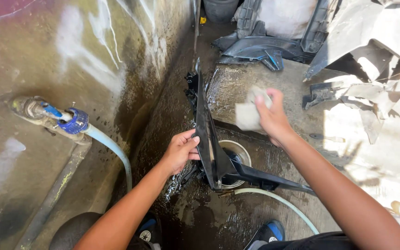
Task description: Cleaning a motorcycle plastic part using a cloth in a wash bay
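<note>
A long black plastic vehicle panel point(208, 134) stands on edge over a wet concrete floor, running from the wall corner down toward me. My left hand point(181, 149) grips its left edge near the lower end. Just right of the panel, my right hand point(271, 115) is raised and closed around a grey sanding pad or sponge point(248, 111). Under the panel sits a round white bucket point(240, 152), partly hidden by it.
A pale hose point(112, 148) runs from a blue tap fitting point(72, 121) on the stained wall at left and reappears by my shoes point(268, 231). Black and white body panels point(265, 46) are piled at the back and right. The floor is wet.
</note>
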